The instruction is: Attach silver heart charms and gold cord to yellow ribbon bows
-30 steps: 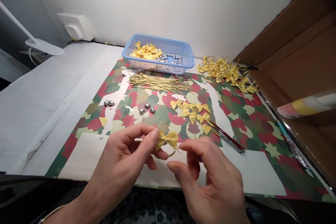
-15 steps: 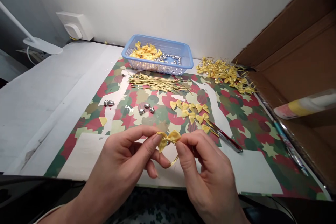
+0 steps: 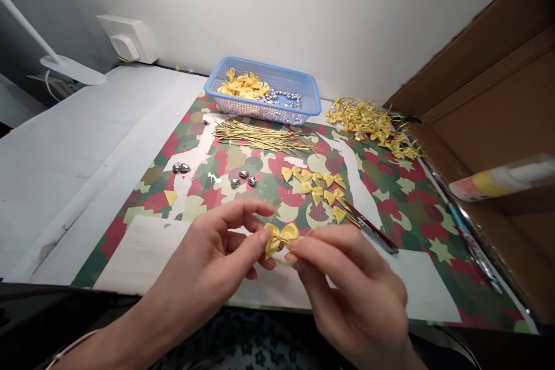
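Between my two hands is a yellow ribbon bow [image 3: 281, 236] with a silver bead partly showing below its knot. My left hand [image 3: 225, 243] pinches the bow's left side between thumb and fingers, its index finger raised above. My right hand [image 3: 351, 277] grips the right side, fingertips close to the knot and bead. Just beyond lie several loose yellow bows [image 3: 316, 185] and a pair of tweezers [image 3: 370, 228]. Silver beads [image 3: 243, 179] rest on the patterned sheet, with two more beads [image 3: 181, 167] further left.
A blue basket [image 3: 260, 107] at the back holds bows and silver beads. In front of it lies a bundle of gold ties [image 3: 264, 136]. Finished-looking bows with ties [image 3: 368, 121] are heaped at back right. A cardboard box [image 3: 485, 81] with a bottle [image 3: 498, 179] borders the right side.
My right hand has turned over the bow, its fingers moving in toward the knot. The tie tail that hung below is no longer visible. My left index finger has lifted off the bow.
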Demonstrator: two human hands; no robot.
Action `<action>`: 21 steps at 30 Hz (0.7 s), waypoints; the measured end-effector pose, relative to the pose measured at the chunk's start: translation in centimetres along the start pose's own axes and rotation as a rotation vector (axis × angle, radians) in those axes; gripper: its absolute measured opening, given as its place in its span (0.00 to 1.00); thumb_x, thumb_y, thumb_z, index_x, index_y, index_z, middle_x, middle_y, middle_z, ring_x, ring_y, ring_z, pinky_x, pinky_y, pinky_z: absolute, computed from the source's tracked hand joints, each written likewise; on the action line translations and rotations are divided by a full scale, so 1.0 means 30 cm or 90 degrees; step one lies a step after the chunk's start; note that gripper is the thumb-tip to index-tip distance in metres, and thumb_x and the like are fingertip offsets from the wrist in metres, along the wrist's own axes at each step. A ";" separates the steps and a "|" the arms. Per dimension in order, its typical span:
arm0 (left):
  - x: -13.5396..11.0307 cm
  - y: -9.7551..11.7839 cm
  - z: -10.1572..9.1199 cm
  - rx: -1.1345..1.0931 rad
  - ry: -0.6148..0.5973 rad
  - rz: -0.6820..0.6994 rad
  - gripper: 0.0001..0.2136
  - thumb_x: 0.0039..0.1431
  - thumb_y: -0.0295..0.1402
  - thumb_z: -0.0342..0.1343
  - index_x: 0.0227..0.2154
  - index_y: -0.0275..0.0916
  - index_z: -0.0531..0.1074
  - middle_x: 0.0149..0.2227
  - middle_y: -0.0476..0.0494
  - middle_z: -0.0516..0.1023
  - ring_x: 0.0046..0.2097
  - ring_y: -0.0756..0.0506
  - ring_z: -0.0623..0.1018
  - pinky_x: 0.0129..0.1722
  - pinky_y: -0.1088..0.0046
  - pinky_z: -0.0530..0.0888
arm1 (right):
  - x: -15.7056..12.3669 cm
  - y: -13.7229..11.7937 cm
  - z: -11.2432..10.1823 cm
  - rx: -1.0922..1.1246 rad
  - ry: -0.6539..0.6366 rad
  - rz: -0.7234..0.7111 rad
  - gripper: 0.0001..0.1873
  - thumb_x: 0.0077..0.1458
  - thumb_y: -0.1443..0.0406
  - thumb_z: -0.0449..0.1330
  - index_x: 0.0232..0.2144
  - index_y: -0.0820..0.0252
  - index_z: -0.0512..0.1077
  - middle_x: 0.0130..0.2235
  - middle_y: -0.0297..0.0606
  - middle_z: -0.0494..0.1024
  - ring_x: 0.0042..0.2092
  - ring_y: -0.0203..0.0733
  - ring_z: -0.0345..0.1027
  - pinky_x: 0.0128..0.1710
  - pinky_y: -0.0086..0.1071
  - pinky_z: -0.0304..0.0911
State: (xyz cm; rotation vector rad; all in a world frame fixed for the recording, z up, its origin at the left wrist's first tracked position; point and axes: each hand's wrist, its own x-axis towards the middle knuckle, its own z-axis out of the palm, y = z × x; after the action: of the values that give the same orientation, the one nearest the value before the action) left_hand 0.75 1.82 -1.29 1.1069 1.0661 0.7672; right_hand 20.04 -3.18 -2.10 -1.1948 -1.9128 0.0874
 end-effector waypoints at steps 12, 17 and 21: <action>-0.027 -0.002 -0.025 0.068 -0.104 0.084 0.05 0.69 0.36 0.62 0.39 0.45 0.83 0.34 0.49 0.83 0.35 0.48 0.81 0.35 0.79 0.78 | 0.038 -0.002 -0.018 0.323 -0.080 0.367 0.16 0.72 0.59 0.59 0.29 0.55 0.72 0.29 0.29 0.69 0.31 0.34 0.62 0.29 0.29 0.58; -0.025 -0.013 -0.001 0.096 -0.087 0.103 0.02 0.67 0.33 0.63 0.38 0.42 0.79 0.37 0.47 0.82 0.40 0.45 0.82 0.41 0.75 0.80 | 0.045 -0.018 -0.006 0.336 -0.073 0.340 0.15 0.72 0.63 0.58 0.29 0.56 0.71 0.28 0.28 0.68 0.30 0.33 0.62 0.29 0.29 0.59; -0.026 -0.016 0.006 0.127 -0.051 0.150 0.06 0.70 0.31 0.59 0.37 0.42 0.80 0.34 0.48 0.82 0.36 0.47 0.81 0.36 0.77 0.78 | 0.041 -0.029 -0.009 0.255 -0.069 0.304 0.06 0.67 0.64 0.63 0.35 0.54 0.75 0.32 0.29 0.71 0.30 0.33 0.63 0.27 0.28 0.60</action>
State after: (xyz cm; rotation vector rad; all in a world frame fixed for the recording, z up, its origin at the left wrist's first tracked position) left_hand 0.67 0.92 -1.51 1.4409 0.9703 0.8062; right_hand 19.39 -2.81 -0.74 -1.3544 -1.5597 0.7669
